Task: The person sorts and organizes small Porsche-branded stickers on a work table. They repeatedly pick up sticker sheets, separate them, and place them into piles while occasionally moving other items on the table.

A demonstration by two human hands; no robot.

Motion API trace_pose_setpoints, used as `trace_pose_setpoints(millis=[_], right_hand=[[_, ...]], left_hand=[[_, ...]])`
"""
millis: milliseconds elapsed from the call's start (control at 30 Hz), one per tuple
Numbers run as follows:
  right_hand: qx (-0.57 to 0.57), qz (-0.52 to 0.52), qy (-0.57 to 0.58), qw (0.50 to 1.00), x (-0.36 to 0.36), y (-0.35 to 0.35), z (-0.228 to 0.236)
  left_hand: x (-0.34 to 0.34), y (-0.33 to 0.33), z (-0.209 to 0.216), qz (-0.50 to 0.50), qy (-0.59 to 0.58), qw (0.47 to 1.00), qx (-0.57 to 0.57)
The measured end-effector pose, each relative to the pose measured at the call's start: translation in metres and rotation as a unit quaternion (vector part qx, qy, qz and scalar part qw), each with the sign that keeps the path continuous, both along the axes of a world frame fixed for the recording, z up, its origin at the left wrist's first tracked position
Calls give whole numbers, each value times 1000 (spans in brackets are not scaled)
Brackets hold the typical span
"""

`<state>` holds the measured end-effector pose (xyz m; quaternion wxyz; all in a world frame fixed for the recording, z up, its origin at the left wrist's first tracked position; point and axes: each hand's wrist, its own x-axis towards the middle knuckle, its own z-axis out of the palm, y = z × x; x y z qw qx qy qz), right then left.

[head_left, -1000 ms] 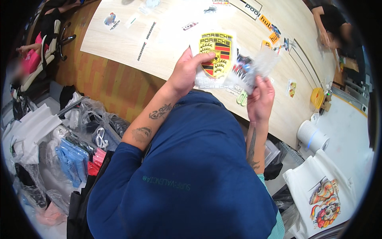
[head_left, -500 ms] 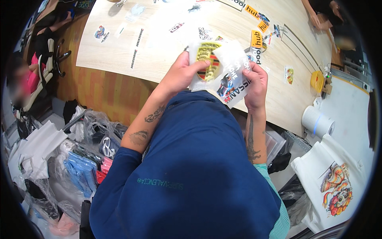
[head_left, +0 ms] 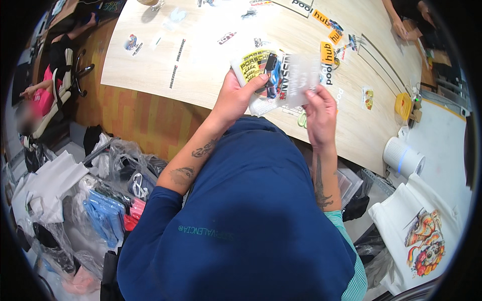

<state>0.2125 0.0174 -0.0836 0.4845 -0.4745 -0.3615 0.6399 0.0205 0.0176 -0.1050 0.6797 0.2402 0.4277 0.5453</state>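
Note:
Over the near edge of the table, my left hand (head_left: 232,100) is closed on a stack of printed film sheets (head_left: 255,62), thumb on top. The stack shows a yellow emblem print and a dark-and-blue car picture with black lettering. My right hand (head_left: 321,110) pinches the lower right corner of a translucent sheet (head_left: 300,75) with pale lettering, which overlaps the stack's right side. Just below the sheets, a light green loop (head_left: 302,119), perhaps a scissors handle, lies partly hidden on the table.
More printed cutouts lie about the pale wooden table (head_left: 201,90), among them orange-and-black ones (head_left: 327,52). A yellow roll (head_left: 402,104) and a white cylinder (head_left: 404,156) are at the right. Bagged clothes (head_left: 104,213) lie lower left, a printed white shirt (head_left: 401,226) lower right. Two other people sit or stand nearby.
The sheet with the car picture has moved left over the yellow emblem, onto the stack in my left hand. My right hand now holds only the translucent sheet with pale lettering.

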Motion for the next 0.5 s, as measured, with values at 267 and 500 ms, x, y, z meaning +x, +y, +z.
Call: trace_pose_setpoints(millis=[267, 500], right_hand=[[5, 8, -38, 999, 7, -8, -11], [-56, -147, -47, 986, 75, -8, -35]], left_hand=[[21, -7, -1, -69, 2, 997, -47], [67, -3, 3, -81, -4, 995, -62]])
